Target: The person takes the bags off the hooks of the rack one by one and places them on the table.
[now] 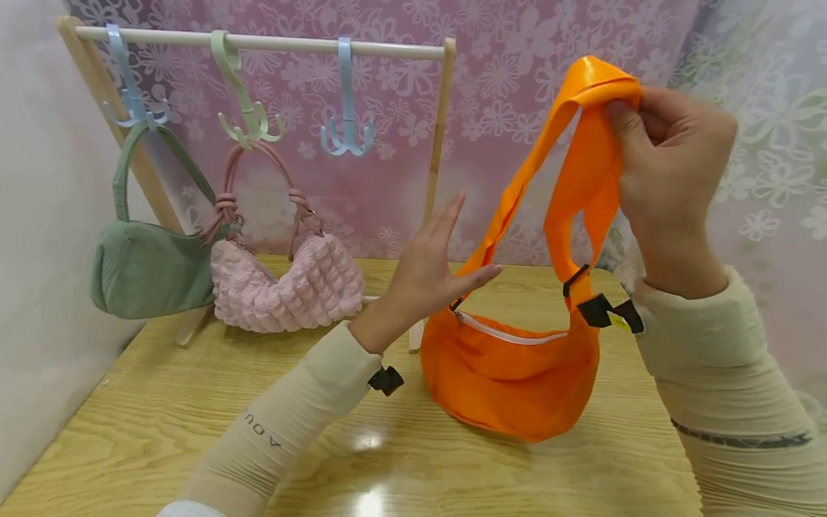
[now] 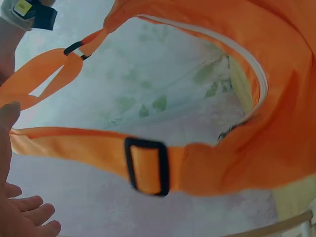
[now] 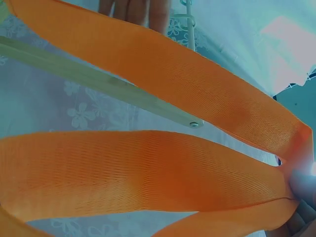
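Observation:
An orange shoulder bag with a white zipper hangs just above or touching the table at centre right; which of the two I cannot tell. My right hand pinches the top of its wide orange strap between thumb and fingers, holding the strap up. My left hand is beside the strap's left run, fingers straight and thumb spread, gripping nothing. In the left wrist view a black slider buckle shows on the strap, with the left hand at the left edge. The right wrist view shows the strap up close.
A rack with a white rail and wooden legs stands on the table. A green bag hangs from a blue hook, a pink puffy bag from a green hook. Another blue hook holds nothing.

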`<state>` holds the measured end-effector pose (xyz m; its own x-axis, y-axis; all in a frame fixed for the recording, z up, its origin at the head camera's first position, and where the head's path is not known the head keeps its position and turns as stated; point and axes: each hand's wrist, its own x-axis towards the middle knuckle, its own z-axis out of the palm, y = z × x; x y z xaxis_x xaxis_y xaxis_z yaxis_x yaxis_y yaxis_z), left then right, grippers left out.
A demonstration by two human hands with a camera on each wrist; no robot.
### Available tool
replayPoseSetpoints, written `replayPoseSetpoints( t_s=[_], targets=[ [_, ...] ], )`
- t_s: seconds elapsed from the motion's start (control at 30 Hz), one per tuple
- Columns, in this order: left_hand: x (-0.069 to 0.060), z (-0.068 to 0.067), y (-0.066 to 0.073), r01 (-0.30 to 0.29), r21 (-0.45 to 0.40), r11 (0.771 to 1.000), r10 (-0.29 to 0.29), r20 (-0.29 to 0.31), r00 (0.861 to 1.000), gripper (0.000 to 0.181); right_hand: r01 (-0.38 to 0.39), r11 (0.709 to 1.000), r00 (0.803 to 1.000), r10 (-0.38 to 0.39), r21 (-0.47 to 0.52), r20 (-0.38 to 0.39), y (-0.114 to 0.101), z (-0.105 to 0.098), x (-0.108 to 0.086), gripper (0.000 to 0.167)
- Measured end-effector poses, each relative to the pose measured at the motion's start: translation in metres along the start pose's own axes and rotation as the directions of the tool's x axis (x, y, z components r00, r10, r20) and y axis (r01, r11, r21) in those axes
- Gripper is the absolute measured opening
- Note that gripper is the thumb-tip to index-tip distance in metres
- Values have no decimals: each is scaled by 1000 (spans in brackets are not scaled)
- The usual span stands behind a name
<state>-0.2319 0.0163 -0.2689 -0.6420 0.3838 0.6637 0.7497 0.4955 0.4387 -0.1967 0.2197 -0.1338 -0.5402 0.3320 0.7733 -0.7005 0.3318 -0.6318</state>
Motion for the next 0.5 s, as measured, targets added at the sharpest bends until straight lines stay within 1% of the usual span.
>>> replayPoseSetpoints(
  t_s=[0.1, 0.13, 0.2, 0.23, 0.33, 0.4, 0.43, 0.5],
  targets=[
    [-2, 10, -1, 60, 0, 998, -60, 47, 997, 103, -21, 1000, 1000, 21, 8, -3, 3, 0, -3, 17],
    [-2, 13, -2, 75, 9, 997, -75, 64, 995, 104, -27, 1000, 1000, 27, 14, -4, 4, 1, -4, 17],
    [-2, 17, -2, 96, 30, 995, -99, 96, 990, 106, -41, 997, 999, 41, 60, -4, 7, 1, -5, 17],
    [-3, 19, -2, 104, 38, 994, -108, 104, 989, 106, -47, 997, 999, 48, 67, -3, 9, 1, -6, 18],
    [-4, 24, -3, 129, 53, 990, -134, 93, 987, 99, -64, 994, 998, 64, 92, 2, 14, 0, -7, 18],
    [-4, 27, -4, 135, 56, 989, -139, 73, 988, 91, -70, 995, 998, 70, 67, 6, 17, -1, -8, 19],
    [-5, 28, -5, 135, 55, 989, -139, 60, 989, 85, -80, 995, 997, 80, 52, 6, 18, -1, -9, 20],
    [-5, 31, -7, 119, 44, 992, -120, 28, 992, 73, -83, 996, 996, 83, 39, 12, 20, -2, -10, 20]
  ],
)
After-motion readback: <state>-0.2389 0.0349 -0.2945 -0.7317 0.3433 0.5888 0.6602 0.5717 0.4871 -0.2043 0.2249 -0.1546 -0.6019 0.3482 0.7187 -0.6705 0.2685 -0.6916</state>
